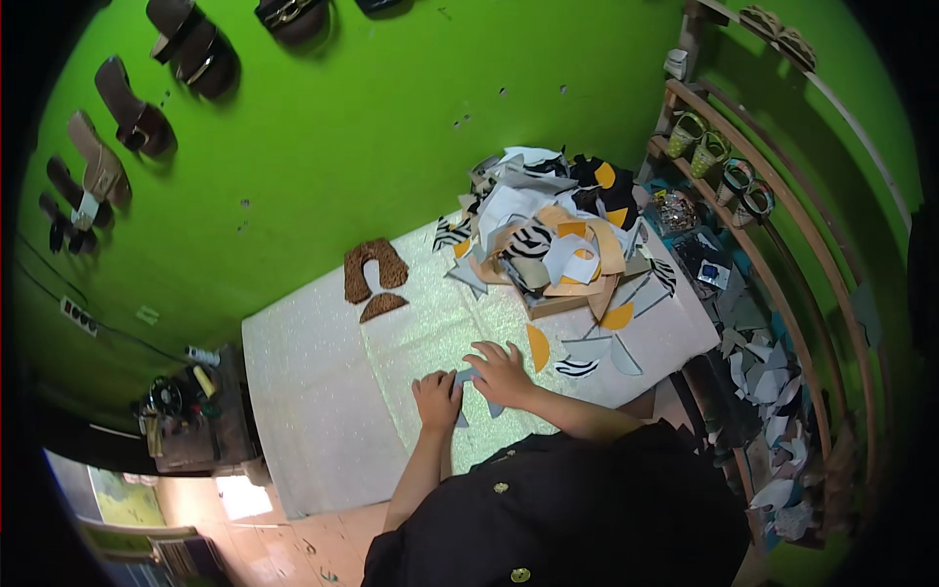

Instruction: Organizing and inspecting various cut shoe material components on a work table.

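A small grey-blue cut piece [467, 375], apparently arch-shaped, lies on the covered table [313, 421] between my hands. My left hand [436, 399] is closed over its left side, fingers curled and thumb toward the middle. On the other side, my right hand [497, 376] rests with its fingers spread, touching the piece. Grey tips stick out below both hands; the palms hide the rest. Beyond the left hand sit a brown patterned arch piece [357, 266] and a matching half-round piece [382, 307]. Right of my right hand lies a yellow half-round piece [538, 347].
A heaped box of scraps [562, 305] stands at the table's back right. Near it lie a zebra-striped piece [576, 367] and grey pieces [626, 356]. Sandals [132, 108] hang on the green wall. A wooden rack [773, 235] and piled offcuts [773, 377] flank the right side.
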Tool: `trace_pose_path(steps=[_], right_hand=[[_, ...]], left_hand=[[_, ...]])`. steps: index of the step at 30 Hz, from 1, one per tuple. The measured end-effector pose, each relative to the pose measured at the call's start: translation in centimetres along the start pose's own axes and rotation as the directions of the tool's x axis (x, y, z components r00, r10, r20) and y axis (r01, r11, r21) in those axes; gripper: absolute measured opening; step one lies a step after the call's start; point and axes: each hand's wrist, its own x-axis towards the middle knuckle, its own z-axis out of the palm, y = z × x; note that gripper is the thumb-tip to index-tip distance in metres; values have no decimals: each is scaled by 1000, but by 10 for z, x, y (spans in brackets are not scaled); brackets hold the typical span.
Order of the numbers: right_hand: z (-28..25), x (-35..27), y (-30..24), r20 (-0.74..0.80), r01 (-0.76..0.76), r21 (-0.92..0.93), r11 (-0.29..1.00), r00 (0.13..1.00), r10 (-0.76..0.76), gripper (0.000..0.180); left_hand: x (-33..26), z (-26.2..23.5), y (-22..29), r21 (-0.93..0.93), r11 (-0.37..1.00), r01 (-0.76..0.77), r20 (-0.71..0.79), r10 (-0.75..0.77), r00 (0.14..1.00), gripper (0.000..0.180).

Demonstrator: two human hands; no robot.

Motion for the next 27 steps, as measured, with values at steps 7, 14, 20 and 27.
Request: trace_pose_path(steps=[7,14,20,27], right_hand=[[-135,48,79,-858,-490,152,858,366,361,42],[-166,33,231,-390,-398,685,610,507,769,24],[-175,37,187,-570,-710,112,696,527,630,23],[-221,49,132,-710,-445,-139,885,668,224,14]], left_hand=[[10,-19,25,-86,995,40,-113,-49,992,34],[33,-31,37,-191,979,-77,-272,22,962,25],[37,-41,49,-239,962,-133,-330,49,943,17],[41,-54,61,-259,950,-174,-375,67,925,14]])
